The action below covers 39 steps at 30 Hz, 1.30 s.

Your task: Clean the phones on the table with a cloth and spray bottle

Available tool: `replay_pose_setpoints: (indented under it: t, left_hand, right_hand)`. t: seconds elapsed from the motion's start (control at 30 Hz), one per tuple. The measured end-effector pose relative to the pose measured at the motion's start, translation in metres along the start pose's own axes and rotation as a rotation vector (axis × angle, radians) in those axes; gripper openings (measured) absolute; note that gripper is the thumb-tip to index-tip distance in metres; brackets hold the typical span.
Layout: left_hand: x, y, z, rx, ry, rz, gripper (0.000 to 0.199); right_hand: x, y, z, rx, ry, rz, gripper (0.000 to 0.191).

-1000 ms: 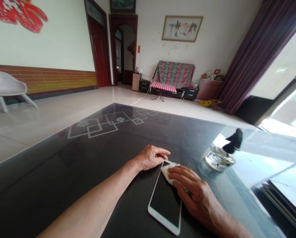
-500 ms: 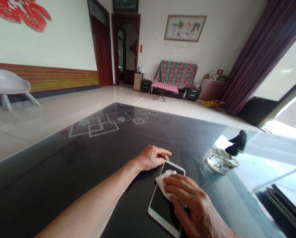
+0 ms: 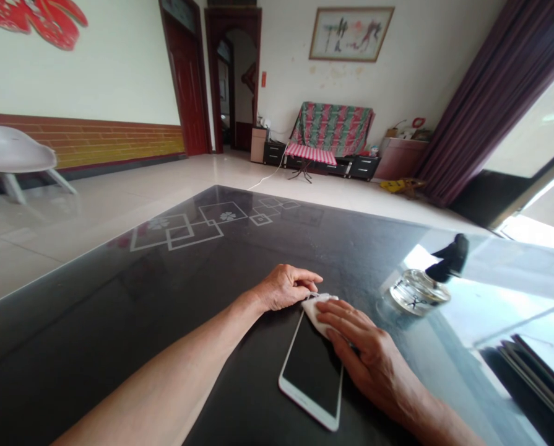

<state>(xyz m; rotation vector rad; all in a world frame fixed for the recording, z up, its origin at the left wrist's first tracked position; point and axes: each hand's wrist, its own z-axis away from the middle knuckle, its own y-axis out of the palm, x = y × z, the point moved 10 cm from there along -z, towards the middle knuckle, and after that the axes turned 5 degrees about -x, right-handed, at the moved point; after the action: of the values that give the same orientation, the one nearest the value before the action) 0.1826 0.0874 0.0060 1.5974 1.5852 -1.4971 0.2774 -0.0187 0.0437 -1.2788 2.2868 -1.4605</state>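
A white-framed smartphone [image 3: 312, 365] lies screen up on the dark glossy table. My left hand [image 3: 283, 288] is at its far end, thumb and curled fingers against the top corner and index finger stretched past the edge. Under the fingers of my right hand [image 3: 363, 344] is a folded white tissue [image 3: 314, 313], pressed on the upper part of the screen. The tissue and fingers hide most of the phone's top end. The lower screen is dark and uncovered.
A glass bottle-like ornament with a black top [image 3: 420, 291] stands on the table [image 3: 165, 310] to the right. Dark flat stacked items [image 3: 532, 378] sit at the lower right. Beyond the table are a white chair [image 3: 17, 155] and a striped stool [image 3: 310, 153].
My right hand has slid the tissue up the screen, away from me, to the phone's far end. More of the lower screen shows. My left hand has stayed at the top corner.
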Motion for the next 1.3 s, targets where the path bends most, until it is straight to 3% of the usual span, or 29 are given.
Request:
replay_pose_setpoints:
  t: [0.13, 0.43, 0.63, 0.93, 1.03, 1.3]
  left_hand:
    - [-0.001, -0.001, -0.001, -0.001, 0.01, -0.01, 0.04]
    - [0.005, 0.001, -0.003, 0.009, -0.005, 0.034, 0.041]
    - [0.006, 0.0, -0.001, -0.002, -0.008, 0.022, 0.04]
    - [0.002, -0.002, 0.0, -0.01, -0.001, 0.018, 0.038]
    - [0.001, -0.002, 0.001, -0.01, 0.012, 0.008, 0.038]
    - [-0.003, -0.002, 0.002, -0.012, 0.009, 0.005, 0.039]
  right_hand:
    - [-0.012, -0.001, 0.001, -0.054, 0.027, 0.038, 0.029]
    - [0.005, -0.006, 0.003, -0.055, -0.05, -0.023, 0.028]
    - [0.036, -0.007, 0.005, -0.006, -0.177, -0.193, 0.03]
    - [0.087, -0.008, 0.007, 0.18, -0.314, -0.322, 0.03]
    - [0.077, -0.004, 0.007, 0.158, -0.279, -0.294, 0.031]
    - [0.005, -0.007, 0.005, -0.087, -0.014, 0.032, 0.028]
